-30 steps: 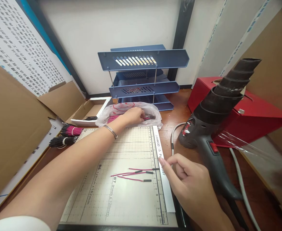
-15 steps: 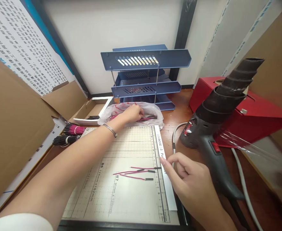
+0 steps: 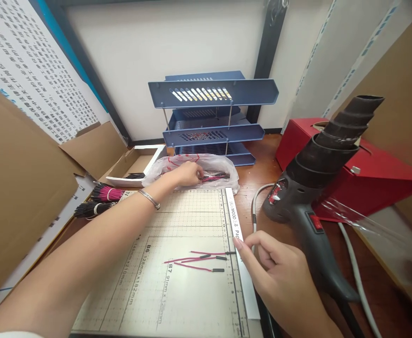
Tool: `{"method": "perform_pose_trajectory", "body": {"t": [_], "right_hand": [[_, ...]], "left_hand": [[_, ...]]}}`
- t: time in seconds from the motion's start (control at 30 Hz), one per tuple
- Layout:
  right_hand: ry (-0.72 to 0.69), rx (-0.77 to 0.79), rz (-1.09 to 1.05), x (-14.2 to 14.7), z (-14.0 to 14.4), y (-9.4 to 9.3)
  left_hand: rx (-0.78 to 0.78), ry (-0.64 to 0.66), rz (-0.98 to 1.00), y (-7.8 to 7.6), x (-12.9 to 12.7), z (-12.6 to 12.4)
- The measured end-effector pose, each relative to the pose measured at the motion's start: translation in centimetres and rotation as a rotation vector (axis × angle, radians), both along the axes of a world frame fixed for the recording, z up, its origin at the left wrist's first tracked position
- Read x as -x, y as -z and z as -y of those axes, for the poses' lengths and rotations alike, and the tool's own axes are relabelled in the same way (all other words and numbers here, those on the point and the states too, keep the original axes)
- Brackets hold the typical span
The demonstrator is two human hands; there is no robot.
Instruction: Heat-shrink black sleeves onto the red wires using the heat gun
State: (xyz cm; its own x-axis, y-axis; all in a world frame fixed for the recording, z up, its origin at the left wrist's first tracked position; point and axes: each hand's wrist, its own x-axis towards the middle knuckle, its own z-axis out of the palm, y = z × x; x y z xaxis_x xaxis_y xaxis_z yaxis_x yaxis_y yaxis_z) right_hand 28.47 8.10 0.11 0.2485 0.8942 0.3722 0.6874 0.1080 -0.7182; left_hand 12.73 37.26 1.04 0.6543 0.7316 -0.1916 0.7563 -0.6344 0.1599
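My left hand (image 3: 186,174) reaches into a clear plastic bag (image 3: 223,165) at the far edge of a gridded cutting board (image 3: 178,291) and pinches a thin pink wire (image 3: 213,178) with a black end. My right hand (image 3: 279,279) rests at the board's right edge, index fingertip on the white ruler strip (image 3: 239,239), holding nothing. Three pink wires with black tips (image 3: 199,259) lie on the board just left of that finger.
A black heat gun (image 3: 318,188) lies right of the board with its grey cord (image 3: 354,272). Behind stand a blue three-tier tray (image 3: 213,122) and a red box (image 3: 375,173). Bundled wires (image 3: 102,197) and cardboard boxes (image 3: 23,188) sit at the left.
My left hand has drawn back slightly toward the bag's mouth, now pinching a wire. My right hand has barely moved.
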Motion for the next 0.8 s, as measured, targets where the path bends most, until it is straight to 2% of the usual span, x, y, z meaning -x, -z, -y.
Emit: {"method": "perform_pose_trajectory", "body": {"t": [0.2,0.4,0.57,0.8], "right_hand": [[0.002,0.008,0.016,-0.1,0.0,0.1],[-0.048,-0.019,0.046,-0.6,-0.2,0.5],[0.0,0.009,0.012,-0.2,0.0,-0.2],[-0.012,0.054,-0.003,-0.3,0.2,-0.6]], "left_hand": [[0.015,-0.036,0.078,1.2,-0.4,0.3],[-0.03,-0.008,0.148,1.3,-0.8,0.0],[-0.072,-0.004,0.137,1.3,-1.6,0.6],[-0.083,-0.03,0.152,1.2,-1.9,1.4]]}}
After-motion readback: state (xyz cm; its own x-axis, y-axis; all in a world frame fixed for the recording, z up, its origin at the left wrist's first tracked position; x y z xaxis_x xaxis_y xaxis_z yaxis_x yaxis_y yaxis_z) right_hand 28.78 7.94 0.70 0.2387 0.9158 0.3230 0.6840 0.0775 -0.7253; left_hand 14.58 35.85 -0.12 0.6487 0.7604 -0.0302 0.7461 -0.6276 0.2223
